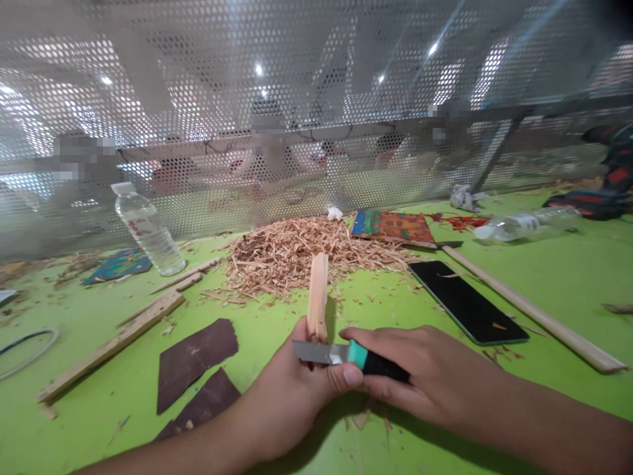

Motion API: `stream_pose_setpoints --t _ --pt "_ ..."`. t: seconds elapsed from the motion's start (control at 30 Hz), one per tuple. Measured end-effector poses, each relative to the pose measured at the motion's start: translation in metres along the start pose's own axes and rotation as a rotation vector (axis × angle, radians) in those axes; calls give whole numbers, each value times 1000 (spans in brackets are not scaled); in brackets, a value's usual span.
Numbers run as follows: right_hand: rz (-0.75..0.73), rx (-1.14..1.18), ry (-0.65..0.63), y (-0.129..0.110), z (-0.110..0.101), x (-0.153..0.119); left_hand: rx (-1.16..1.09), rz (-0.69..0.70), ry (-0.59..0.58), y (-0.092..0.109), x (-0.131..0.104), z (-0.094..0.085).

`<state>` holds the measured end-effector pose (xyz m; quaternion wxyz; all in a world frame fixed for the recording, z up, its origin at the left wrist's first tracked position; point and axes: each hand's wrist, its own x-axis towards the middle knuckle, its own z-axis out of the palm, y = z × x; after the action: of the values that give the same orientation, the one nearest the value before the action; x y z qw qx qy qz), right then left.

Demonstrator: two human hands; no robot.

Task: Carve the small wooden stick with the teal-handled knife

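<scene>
My left hand [291, 396] is closed around the lower end of a light wooden stick [318, 290], which points away from me above the green table. In my right hand [420, 369] is a utility knife [378, 366] with a black and teal handle. Its blade [319, 352] points left and lies across the stick near my left fingers. My left thumb presses near the base of the blade, by the teal collar. The stick's lower end is hidden by the blade and my left hand.
Wood shavings [281, 254] lie heaped ahead. To the left are sandpaper sheets [195, 359], a wooden strip [113, 346] and an upright water bottle [148, 227]. On the right are a phone [467, 300], a long rod [534, 307], a lying bottle [524, 225] and a drill [613, 175]. A perforated screen [316, 178] stands behind.
</scene>
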<state>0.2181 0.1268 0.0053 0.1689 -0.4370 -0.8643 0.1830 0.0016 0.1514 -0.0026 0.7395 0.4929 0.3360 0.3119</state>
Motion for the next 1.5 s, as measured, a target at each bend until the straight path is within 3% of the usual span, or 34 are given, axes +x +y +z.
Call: stream_pose_setpoints --t 0.27,0.47,0.63,0.9,1.2,1.37,1.5 --pt "-2 -107 92 1 5 -2 59 -11 56 -3 -3 -1" --pt "28 -61 119 1 1 1 108 0 32 -7 -2 -4" --pt "39 34 37 0 -6 4 114 -59 -10 -6 1 -5" --pt "-21 72 -100 -2 -11 6 -101 -68 -10 -2 1 3" --pt "-16 -85 -3 3 1 -1 -64 -10 25 -9 2 1" --pt "54 -61 49 -1 1 2 115 13 89 -8 1 -1" --pt "75 -25 48 -1 -2 5 131 -15 81 -9 1 -3"
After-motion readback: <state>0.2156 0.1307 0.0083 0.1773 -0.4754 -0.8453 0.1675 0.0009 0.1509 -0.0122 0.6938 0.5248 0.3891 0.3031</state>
